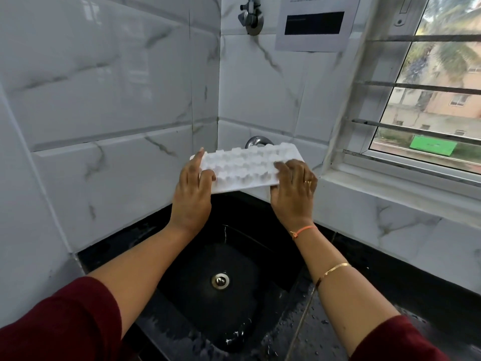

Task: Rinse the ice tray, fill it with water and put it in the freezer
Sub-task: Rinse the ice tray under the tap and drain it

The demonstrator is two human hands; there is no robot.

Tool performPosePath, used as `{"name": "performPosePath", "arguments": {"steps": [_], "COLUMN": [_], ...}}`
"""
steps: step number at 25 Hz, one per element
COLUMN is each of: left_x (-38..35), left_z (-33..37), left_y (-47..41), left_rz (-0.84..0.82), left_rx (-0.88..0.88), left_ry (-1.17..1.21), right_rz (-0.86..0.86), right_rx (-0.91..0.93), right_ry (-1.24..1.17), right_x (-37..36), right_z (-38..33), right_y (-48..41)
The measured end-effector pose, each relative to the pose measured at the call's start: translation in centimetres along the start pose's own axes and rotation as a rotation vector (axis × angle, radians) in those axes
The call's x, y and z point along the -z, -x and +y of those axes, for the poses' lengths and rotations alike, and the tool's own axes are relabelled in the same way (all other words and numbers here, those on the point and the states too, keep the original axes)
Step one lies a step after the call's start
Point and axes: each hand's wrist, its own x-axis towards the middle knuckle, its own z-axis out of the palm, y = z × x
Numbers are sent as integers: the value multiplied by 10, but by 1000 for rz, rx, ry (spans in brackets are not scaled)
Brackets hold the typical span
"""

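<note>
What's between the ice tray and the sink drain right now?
In the head view, nothing: only the bare wet basin of the sink lies between the ice tray and the drain.

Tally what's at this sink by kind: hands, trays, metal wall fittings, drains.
Hands: 2, left hand and right hand
Trays: 1, ice tray
Metal wall fittings: 2, lower tap and upper valve
Drains: 1, drain
Total: 6

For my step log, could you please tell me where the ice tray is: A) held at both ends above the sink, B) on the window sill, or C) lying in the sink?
A: the left hand and right hand each grip one end of the ice tray above the black sink.
</note>
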Motion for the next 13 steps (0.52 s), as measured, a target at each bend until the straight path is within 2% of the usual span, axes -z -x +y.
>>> {"name": "performPosePath", "arguments": {"steps": [1,3,4,7,10,13], "left_x": [3,2,-1,-5,-11,-9], "left_z": [3,10,14,14,8,5], "left_y": [2,10,19,34,41,40], "left_rz": [-148,-546,-663,-638,-576,-507], "left_rx": [43,175,198,189,228,300], "left_ry": [24,13,-21,11,177,295], "right_rz": [-167,-594,-695,-654,-662,-623], "right_rx": [-29,-60,-54,-104,-177,-334], "right_ry": [12,18,13,-47,-99,-170], "right_x": [-3,-14,-19,-22,-19,-11], "right_z": [1,4,6,8,10,15], "right_y": [7,32,49,73,77,76]}}
